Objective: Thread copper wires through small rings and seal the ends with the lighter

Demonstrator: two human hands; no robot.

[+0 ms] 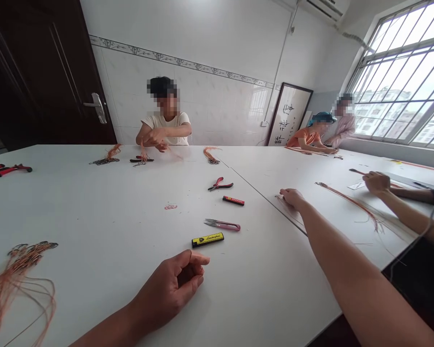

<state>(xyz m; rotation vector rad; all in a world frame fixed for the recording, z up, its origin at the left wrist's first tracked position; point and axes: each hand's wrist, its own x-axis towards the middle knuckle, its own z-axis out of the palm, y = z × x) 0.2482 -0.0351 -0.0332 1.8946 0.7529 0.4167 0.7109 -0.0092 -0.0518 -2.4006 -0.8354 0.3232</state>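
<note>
My left hand [173, 282] rests at the near middle of the table, fingers loosely curled, with a gap between thumb and forefinger and nothing in it. Just beyond it lies a yellow lighter [208, 239]. Behind that are thread snips [223, 224] with pink handles, a red lighter [233, 200] and red-handled pliers [220, 184]. Stretched out to the right across the table seam, my right hand [292, 198] has its fingertips pinched at the end of some faint, thin cords [285, 209]. The cords trail back along the table beneath the hand.
A bundle of orange cords [18, 274] with dark metal ends lies at the near left; red-handled pliers [10, 169] are behind it. Across the table, a person [166, 127] handles cords. At right, a co-worker's hand [376, 183] is near another cord bundle [350, 196]. Two people sit farther back.
</note>
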